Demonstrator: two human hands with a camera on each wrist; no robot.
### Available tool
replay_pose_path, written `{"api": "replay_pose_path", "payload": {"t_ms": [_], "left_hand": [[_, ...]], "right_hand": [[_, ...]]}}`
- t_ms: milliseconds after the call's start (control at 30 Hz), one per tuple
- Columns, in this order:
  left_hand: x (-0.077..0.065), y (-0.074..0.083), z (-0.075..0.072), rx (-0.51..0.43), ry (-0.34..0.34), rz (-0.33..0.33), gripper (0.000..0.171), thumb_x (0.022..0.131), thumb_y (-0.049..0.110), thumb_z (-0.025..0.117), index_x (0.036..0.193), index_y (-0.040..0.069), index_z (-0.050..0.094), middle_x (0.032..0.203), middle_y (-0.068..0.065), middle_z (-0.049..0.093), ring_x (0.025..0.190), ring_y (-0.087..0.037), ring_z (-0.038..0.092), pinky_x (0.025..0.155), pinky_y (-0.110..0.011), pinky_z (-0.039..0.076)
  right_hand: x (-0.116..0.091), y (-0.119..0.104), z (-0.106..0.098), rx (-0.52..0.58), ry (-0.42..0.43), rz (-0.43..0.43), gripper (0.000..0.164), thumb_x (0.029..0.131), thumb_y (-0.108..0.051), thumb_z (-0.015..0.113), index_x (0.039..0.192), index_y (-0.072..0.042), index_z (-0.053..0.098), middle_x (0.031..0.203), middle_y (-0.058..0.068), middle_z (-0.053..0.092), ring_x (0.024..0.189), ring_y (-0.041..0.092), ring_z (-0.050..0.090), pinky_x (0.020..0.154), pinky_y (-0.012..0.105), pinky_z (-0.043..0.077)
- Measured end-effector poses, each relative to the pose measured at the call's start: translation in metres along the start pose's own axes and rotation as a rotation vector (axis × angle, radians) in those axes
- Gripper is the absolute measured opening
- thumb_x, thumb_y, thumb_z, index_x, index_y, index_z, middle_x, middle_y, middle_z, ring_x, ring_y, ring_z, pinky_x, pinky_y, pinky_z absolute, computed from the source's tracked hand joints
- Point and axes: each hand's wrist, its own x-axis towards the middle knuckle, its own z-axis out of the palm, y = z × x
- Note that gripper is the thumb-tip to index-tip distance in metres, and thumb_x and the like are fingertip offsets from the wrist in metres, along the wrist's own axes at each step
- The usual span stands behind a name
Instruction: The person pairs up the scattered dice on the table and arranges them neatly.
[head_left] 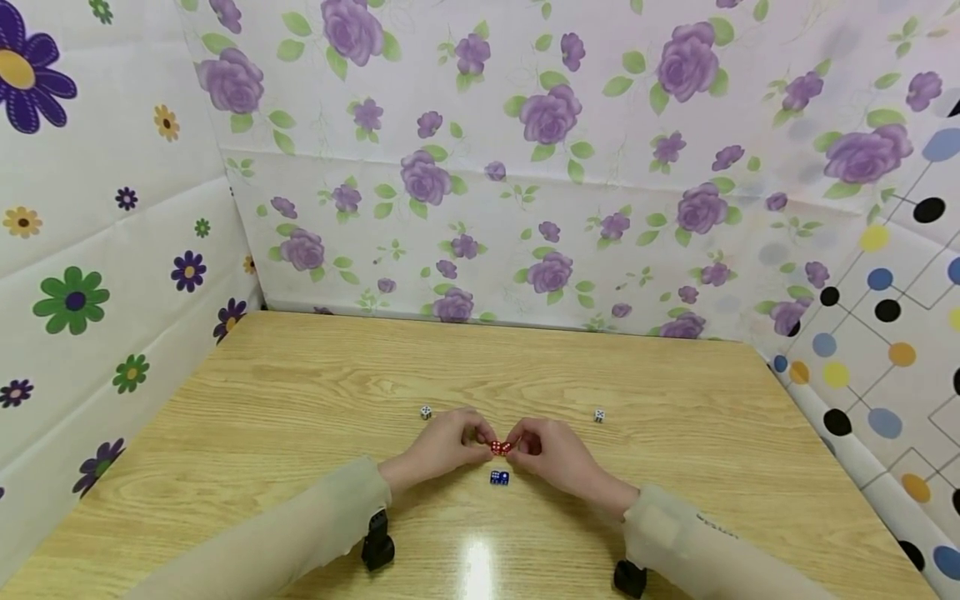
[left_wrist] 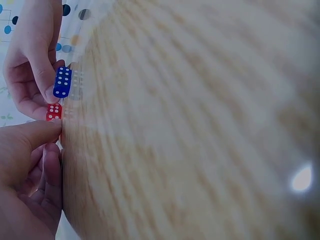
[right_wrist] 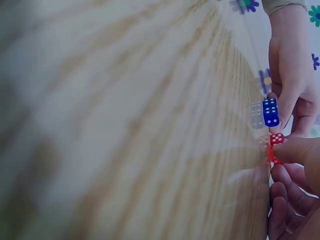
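Observation:
Two red dice sit side by side on the table between my hands. My left hand [head_left: 444, 448] pinches the left red die [head_left: 496, 448] between thumb and fingertips. From the other side, my right hand [head_left: 558, 457] pinches the right red die [head_left: 506, 447] the same way. Just in front of them, nearer my body, stands a close pair of blue dice [head_left: 499, 477] with white pips. In the left wrist view, the fingertips partly cover the red die [left_wrist: 54, 111], with the blue dice [left_wrist: 62, 82] beyond it.
Behind my left hand lies a white die [head_left: 426, 412]; a second white die [head_left: 599, 415] lies farther right, behind my right hand. The wooden table [head_left: 480, 367] ends at flower-patterned cloth [head_left: 495, 250] at the back, with patterned sheets on both sides.

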Motion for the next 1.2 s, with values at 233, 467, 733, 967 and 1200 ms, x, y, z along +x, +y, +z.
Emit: {"api": "replay_pose_path", "payload": {"t_ms": [233,467,733,967,1200], "left_hand": [[0.0002,-0.0016,-0.0003,-0.011,0.002,-0.007,0.01,0.085,0.015,0.078,0.094,0.015,0.073,0.091,0.0,0.066,0.074,-0.005,0.054,0.067,-0.02,0.044],[-0.0001,-0.0019,-0.0001,-0.003,0.006,-0.006,0.01,0.085,0.016,0.078,0.094,0.015,0.073,0.091,0.001,0.066,0.075,-0.005,0.054,0.067,-0.021,0.044],[-0.0011,-0.0007,0.0003,-0.014,0.002,-0.01,0.01,0.085,0.014,0.077,0.094,0.014,0.073,0.091,0.0,0.066,0.074,-0.007,0.054,0.067,-0.021,0.044],[-0.001,-0.0005,0.0013,-0.008,0.004,-0.011,0.01,0.085,0.014,0.077,0.094,0.014,0.073,0.09,0.001,0.066,0.074,-0.006,0.053,0.067,-0.021,0.044],[-0.0005,-0.0004,0.001,-0.001,0.009,-0.01,0.01,0.085,0.014,0.078,0.093,0.014,0.073,0.09,0.001,0.066,0.073,-0.005,0.053,0.066,-0.019,0.043]], "right_hand": [[0.0004,-0.0011,-0.0004,0.009,-0.002,0.001,0.006,0.09,-0.022,0.073,0.093,-0.017,0.07,0.071,-0.011,0.06,0.059,0.002,0.05,0.055,0.02,0.042],[0.0005,-0.0025,-0.0007,0.017,-0.007,0.004,0.007,0.09,-0.021,0.073,0.094,-0.017,0.07,0.071,-0.01,0.061,0.06,0.002,0.05,0.056,0.02,0.042],[-0.0003,-0.0028,-0.0003,0.033,-0.018,0.017,0.008,0.09,-0.021,0.073,0.095,-0.017,0.07,0.072,-0.01,0.062,0.06,0.002,0.051,0.056,0.02,0.043],[-0.001,-0.0036,-0.0005,0.022,-0.012,0.018,0.009,0.089,-0.022,0.073,0.095,-0.016,0.07,0.072,-0.009,0.061,0.06,0.002,0.05,0.056,0.019,0.043],[-0.0009,-0.0035,-0.001,0.025,-0.009,0.018,0.007,0.09,-0.022,0.073,0.094,-0.017,0.07,0.071,-0.01,0.061,0.06,0.002,0.05,0.056,0.019,0.042]]}}
